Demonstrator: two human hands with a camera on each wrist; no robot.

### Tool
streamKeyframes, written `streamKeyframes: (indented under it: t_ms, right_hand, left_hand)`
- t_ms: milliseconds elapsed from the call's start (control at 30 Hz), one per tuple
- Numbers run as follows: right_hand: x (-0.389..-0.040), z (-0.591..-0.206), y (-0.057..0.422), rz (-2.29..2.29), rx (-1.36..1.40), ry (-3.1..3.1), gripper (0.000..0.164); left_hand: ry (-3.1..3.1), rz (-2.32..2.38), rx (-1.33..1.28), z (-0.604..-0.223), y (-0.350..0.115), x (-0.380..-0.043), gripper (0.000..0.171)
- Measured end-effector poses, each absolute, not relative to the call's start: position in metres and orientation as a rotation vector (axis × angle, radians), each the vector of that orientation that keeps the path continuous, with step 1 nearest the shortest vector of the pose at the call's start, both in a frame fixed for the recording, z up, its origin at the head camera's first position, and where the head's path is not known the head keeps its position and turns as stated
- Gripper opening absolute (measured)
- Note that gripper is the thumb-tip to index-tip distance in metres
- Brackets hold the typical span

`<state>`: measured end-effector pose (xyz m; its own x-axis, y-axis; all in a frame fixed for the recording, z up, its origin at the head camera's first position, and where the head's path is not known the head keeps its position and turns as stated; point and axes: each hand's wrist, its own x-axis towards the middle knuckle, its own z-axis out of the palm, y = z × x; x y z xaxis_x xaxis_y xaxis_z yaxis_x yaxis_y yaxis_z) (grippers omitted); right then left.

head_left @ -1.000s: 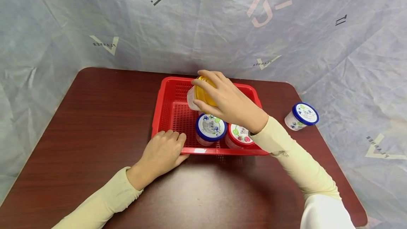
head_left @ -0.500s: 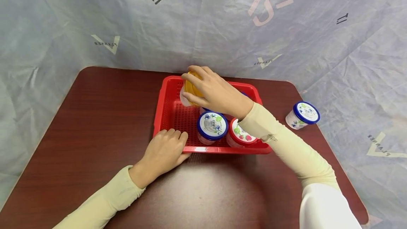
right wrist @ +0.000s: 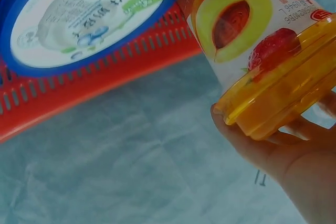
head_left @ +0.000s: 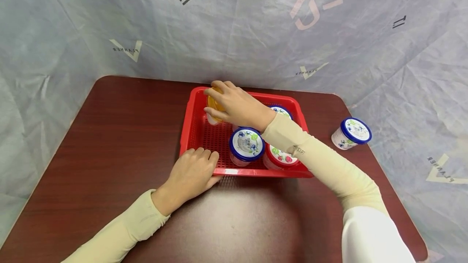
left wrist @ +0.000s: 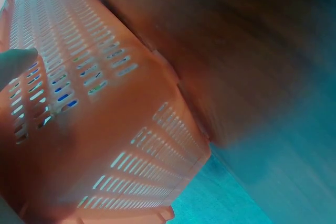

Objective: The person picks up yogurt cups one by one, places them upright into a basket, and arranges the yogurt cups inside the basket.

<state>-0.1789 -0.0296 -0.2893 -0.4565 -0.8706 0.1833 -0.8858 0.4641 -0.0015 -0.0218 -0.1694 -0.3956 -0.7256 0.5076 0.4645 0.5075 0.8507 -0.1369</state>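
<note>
My right hand (head_left: 239,108) holds a plastic cup with a yellow lid (head_left: 215,101), fingers around the lid, low over the back left of the red basket (head_left: 185,131). Halved fruit and a berry are printed on the cup's side (right wrist: 231,19) in the right wrist view. At the basket's front left, my left hand (head_left: 191,173) grips the rim, thumb (left wrist: 18,64) against the outer wall. Inside stand a blue-lidded cup (head_left: 247,144) at front middle, a red-lidded cup (head_left: 279,158) at front right and another blue-lidded cup (head_left: 283,111) behind, partly covered by my right sleeve.
Another blue-lidded cup (head_left: 351,133) stands on the brown table (head_left: 117,141), right of the basket. A grey printed sheet (head_left: 219,31) hangs close behind the table's back edge and along the sides.
My right hand has moved left and then down with the yellow-lidded cup, to the basket's back left. The back blue-lidded cup has come into sight. My left hand keeps its grip on the rim.
</note>
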Motion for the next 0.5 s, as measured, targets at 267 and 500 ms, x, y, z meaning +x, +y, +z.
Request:
streamKeyframes:
  t_ms: [267,500]
  right_hand:
    - [-0.188,-0.304,-0.042,0.085,1.565,-2.567,0.053]
    - [-0.194,-0.314,-0.051,0.086,1.577,-2.601,0.053]
  left_hand:
    - [-2.532,-0.001,-0.738,-0.397,-0.167,-0.023,0.043]
    - [-2.529,0.018,-0.739,-0.397,-0.168,-0.023,0.049]
